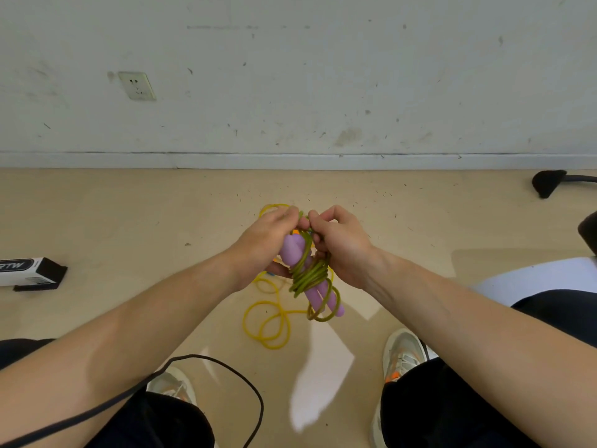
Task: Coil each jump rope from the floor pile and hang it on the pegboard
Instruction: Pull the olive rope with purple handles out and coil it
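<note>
A jump rope with an olive-green cord [309, 275] and two purple handles [318, 294] hangs between my hands above the floor. The cord is wound several times around the handles. My left hand [266, 242] grips the upper end of the handles from the left. My right hand [339, 242] pinches the green cord at the top of the bundle. A yellow jump rope [268, 321] lies in loose loops on the floor beneath, partly hidden by my hands. No pegboard is in view.
A white wall with a socket [137, 86] stands ahead. A black and white box [30, 273] lies on the floor at left. Black chair legs [549, 182] sit at right. A black cable [226, 371] loops between my shoes [402, 354].
</note>
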Available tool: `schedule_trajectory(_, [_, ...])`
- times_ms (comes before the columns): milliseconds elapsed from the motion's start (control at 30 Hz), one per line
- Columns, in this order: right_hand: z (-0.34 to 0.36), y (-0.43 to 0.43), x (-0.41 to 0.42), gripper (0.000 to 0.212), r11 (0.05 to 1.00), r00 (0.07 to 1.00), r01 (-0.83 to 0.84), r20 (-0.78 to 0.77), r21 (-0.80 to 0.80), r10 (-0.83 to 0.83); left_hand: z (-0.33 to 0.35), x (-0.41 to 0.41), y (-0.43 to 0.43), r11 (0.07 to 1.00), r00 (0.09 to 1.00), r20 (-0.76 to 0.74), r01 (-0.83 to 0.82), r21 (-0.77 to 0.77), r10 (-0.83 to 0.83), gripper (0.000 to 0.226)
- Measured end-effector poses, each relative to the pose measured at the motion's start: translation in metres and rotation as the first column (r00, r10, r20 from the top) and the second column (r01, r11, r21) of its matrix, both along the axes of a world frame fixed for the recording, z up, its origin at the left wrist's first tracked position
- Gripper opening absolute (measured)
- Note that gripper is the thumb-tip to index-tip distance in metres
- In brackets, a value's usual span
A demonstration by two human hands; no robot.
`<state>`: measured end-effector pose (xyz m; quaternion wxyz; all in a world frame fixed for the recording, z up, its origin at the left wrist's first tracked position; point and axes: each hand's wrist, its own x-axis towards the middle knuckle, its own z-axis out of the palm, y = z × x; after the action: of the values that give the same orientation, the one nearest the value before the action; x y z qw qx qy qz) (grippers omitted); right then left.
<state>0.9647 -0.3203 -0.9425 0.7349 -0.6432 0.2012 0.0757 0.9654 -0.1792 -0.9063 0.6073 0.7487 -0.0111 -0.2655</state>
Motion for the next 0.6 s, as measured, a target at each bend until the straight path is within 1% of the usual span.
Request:
schedule_trajectory(67, [0.001,-0.001,0.001,0.024,1.0,1.0,0.014,-0.01,0.004,-0.014,-0.002,0.001,0.0,0.997,0.997,-0.036,-0.069,-0.035,0.068,0.047])
schedule_trajectory(133, [0.002,-0.002,0.004,0.023,0.999,0.999,0.023,-0.029,0.029,-0.022,-0.002,0.003,0.003,0.996,0.996,-0.058,-0.077,-0.052,0.074,0.041])
schedule_trajectory(200, [0.005,-0.002,0.006,0.02,0.997,0.999,0.031,-0.046,0.07,-0.028,-0.001,0.008,0.009,0.995,0.995,-0.094,-0.034,-0.093,0.025,0.034])
schedule_trajectory(267, [0.008,-0.002,0.005,0.018,0.994,0.999,0.023,-0.034,0.108,-0.019,0.002,0.013,0.016,0.989,0.989,-0.14,0.016,-0.147,-0.037,0.033])
schedule_trajectory(367, [0.012,-0.001,0.003,0.017,0.988,1.0,-0.016,0.009,0.152,0.015,0.004,0.02,0.025,0.983,0.979,-0.194,0.023,-0.184,-0.059,0.035])
schedule_trajectory(600, [0.011,-0.002,0.001,0.013,0.985,0.998,-0.045,0.049,0.164,0.038,0.004,0.028,0.028,0.983,0.984,-0.175,0.01,-0.183,-0.042,0.034])
